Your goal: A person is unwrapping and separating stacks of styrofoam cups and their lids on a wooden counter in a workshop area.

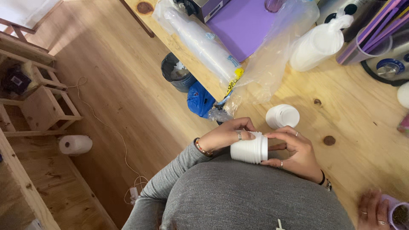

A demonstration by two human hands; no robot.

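A: Hands?

B: My left hand point(226, 135) wraps the closed end of a small stack of white ribbed cups point(250, 148), fingers curled over the top. My right hand point(298, 154) pinches the open rim end, thumb below, fingertips above. Both are closed on the stack, which lies on its side between them, right over my grey sweater point(238, 196).

A: Where's that relative to the bench?

B: At the near edge of the wooden bench point(353, 119), just in front of my body.

A: Anything close by?

B: Another white cup stack point(282, 116) sits on the bench just beyond my right hand, apart from it. Further out, a long plastic sleeve of cups point(204, 44) lies beyond my left hand, with loose clear plastic point(272, 64) beside it and a purple mat point(245, 25) behind.

A: Other people?

B: Another person's hand point(370, 208) off to my right, well apart, holding a purple cup point(398, 215); can't tell what's inside.

A: Floor?

B: Past my left hand: a dark bin point(177, 72), a blue cloth bag point(199, 100), a paper roll point(75, 144).
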